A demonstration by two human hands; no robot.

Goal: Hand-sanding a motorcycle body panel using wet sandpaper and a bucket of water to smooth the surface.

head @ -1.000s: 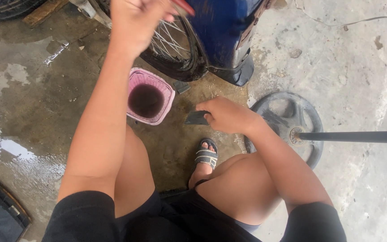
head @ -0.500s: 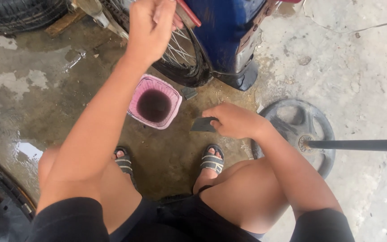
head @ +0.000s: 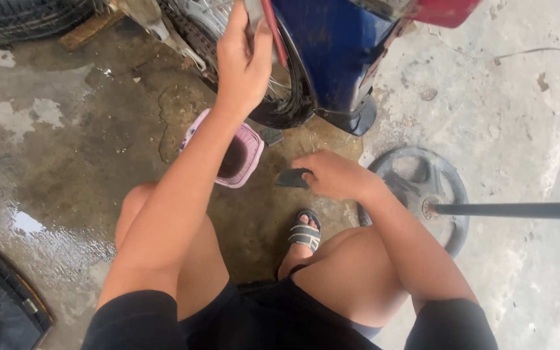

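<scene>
The left hand (head: 244, 61) is raised toward twelve o'clock on a nearly straight arm, fingers curled shut in a grip. The right hand (head: 335, 175) sits lower, toward four o'clock of it, palm down with the elbow bent, fingertips pinched closed.

Under our right fingertips we see a small dark flat patch (head: 293, 178) lying on the wet concrete; above our left fingers, a red-edged blue fender (head: 332, 52).

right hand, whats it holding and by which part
The right hand pinches a small dark flat piece by its right end, low over the ground.
</scene>
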